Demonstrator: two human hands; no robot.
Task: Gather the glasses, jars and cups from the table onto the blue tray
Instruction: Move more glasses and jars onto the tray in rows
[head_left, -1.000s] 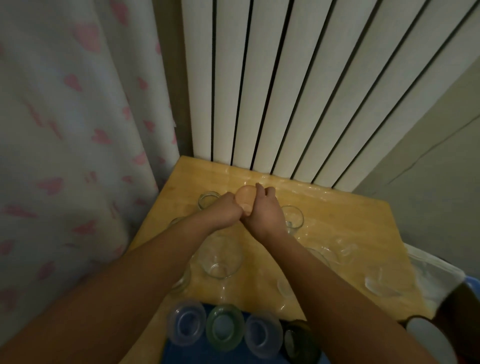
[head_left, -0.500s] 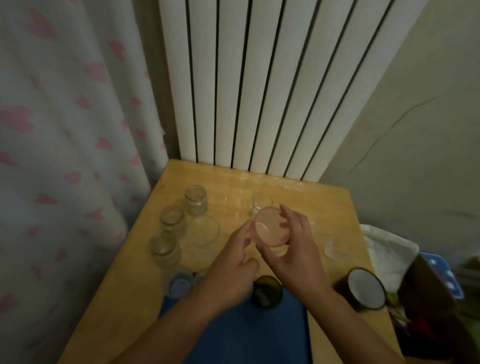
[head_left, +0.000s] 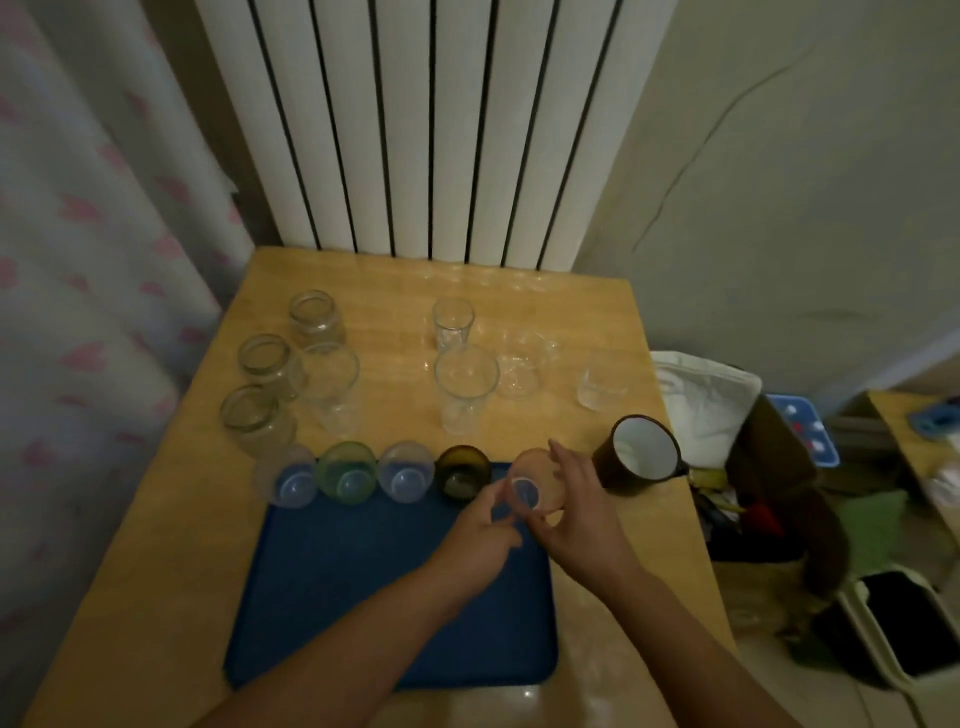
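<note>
A blue tray (head_left: 332, 597) lies at the near edge of the wooden table (head_left: 156, 545). Along its far rim stand a clear cup (head_left: 292, 483), a green cup (head_left: 347, 473), another clear cup (head_left: 406, 472) and a dark cup (head_left: 462, 474). My right hand (head_left: 576, 514) and my left hand (head_left: 480, 535) both grip a pink cup (head_left: 535, 486) at the tray's far right corner. Three jars (head_left: 267, 364) and a tall glass (head_left: 332, 387) stand at the table's left. More glasses (head_left: 465, 395) stand mid-table. A dark mug (head_left: 639, 452) sits by the right edge.
A white radiator (head_left: 431, 130) backs the table, with a heart-patterned curtain (head_left: 78, 260) on the left. To the right, off the table, are a white bag (head_left: 706, 400), bins and clutter on the floor. Low clear glasses (head_left: 602, 387) stand near the table's right edge.
Both hands carried the pink cup from the far middle of the table toward me, down to the tray's far right corner. The view has pulled back and shows the whole tray.
</note>
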